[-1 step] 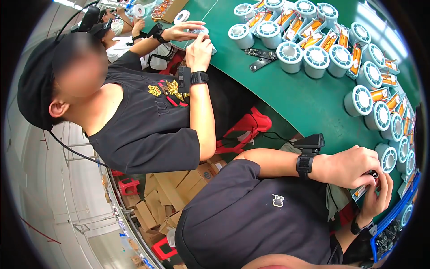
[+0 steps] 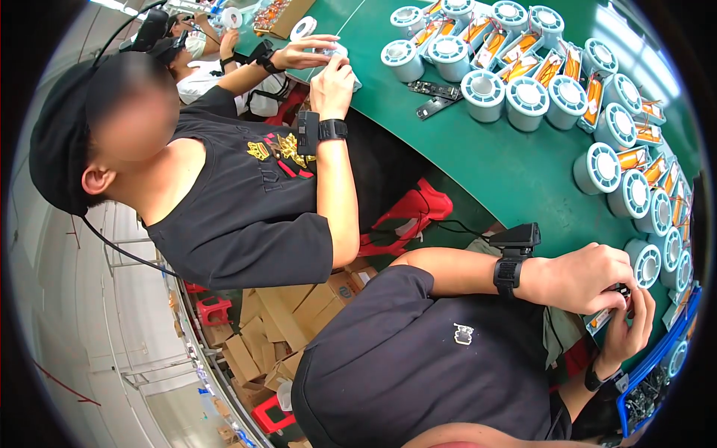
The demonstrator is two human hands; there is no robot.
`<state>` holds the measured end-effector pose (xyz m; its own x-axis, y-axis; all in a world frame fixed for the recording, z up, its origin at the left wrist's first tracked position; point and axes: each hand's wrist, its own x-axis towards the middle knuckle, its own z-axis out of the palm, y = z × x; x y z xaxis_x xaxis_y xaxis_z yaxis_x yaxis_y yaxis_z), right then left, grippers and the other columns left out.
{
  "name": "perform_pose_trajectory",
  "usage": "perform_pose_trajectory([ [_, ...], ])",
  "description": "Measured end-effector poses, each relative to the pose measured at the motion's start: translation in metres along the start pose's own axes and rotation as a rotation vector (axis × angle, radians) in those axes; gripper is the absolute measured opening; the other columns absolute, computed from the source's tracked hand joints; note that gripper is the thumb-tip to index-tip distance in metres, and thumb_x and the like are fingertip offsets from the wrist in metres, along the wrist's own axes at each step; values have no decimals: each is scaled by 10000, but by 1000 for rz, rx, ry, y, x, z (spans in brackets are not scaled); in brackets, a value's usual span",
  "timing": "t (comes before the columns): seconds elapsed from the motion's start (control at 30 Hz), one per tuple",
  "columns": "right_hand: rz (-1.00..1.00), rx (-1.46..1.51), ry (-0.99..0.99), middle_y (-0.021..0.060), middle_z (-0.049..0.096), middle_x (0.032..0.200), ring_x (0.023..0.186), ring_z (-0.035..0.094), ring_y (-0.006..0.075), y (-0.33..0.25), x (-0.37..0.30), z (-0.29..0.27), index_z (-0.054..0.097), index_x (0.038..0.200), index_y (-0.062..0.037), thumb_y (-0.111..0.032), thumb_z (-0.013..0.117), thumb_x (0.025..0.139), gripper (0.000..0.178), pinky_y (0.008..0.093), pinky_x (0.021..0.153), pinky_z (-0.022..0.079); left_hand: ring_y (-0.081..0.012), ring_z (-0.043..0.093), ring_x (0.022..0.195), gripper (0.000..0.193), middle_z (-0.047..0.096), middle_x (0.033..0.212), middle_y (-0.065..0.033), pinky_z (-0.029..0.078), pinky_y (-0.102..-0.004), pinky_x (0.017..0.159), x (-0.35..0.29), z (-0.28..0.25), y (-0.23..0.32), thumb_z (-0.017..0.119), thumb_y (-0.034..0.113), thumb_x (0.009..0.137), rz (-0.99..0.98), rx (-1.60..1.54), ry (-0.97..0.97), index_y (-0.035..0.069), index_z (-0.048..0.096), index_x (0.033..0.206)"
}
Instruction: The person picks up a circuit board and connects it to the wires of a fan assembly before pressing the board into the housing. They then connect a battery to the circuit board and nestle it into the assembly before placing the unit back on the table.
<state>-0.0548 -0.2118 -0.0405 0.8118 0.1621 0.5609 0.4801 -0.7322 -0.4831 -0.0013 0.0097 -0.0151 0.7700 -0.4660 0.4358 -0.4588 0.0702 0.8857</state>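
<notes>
A green table (image 2: 463,164) sweeps from the upper middle of the frame down to the right edge. At the upper left sits a co-worker in a black shirt (image 2: 254,224), and cardboard boxes (image 2: 299,321) lie below, on the floor. Pale blue tubs (image 2: 599,168) with slotted round tops fill the upper right and right side, with narrow trays (image 2: 549,67) of orange material among them. A blue crate (image 2: 621,409) stands at the lower right.

At the right, below the middle, the left hand (image 2: 582,278) has its thumb and fingertips together, pinched on a small black piece (image 2: 620,290). The right hand (image 2: 631,328) reaches up from below, fingers bent close to that piece; whether they clamp it cannot be told. Just under the left hand shows a bit of a pale case (image 2: 598,321), mostly hidden; whether it joins the black piece is unclear.

The black piece looks light and stiff, probably smooth and easily lost from the fingertips. Best held by its edges, gently, in case it is fragile, with the other hand steadying the case.
</notes>
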Motion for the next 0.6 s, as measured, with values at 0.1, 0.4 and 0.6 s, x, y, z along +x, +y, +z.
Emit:
perform_pose_trajectory([
  [0.1,-1,21,9,176,695,1045,798,639,207,4,1,0,682,1088,84,131,708,856,238,279,601,478,-352,666,862,237,667,924,-159,544,-429,740,3,1,0,739,143,844,-14,-3,11,-7,701,1024],
  [0.4,-88,15,-2,164,669,904,724,639,313,-26,15,-10,677,954,25,56,772,770,210,368,632,507,-341,661,848,264,663,966,-170,535,-418,738,-8,13,-2,722,99,883,98,8,6,-12,669,1117],
  [0.6,-50,-70,105,128,676,819,695,656,318,-30,26,4,676,900,-27,12,785,740,198,389,611,495,-287,676,868,286,669,1004,-164,542,-365,750,9,-9,4,698,74,924,-62,-16,-103,-11,668,1195],
])
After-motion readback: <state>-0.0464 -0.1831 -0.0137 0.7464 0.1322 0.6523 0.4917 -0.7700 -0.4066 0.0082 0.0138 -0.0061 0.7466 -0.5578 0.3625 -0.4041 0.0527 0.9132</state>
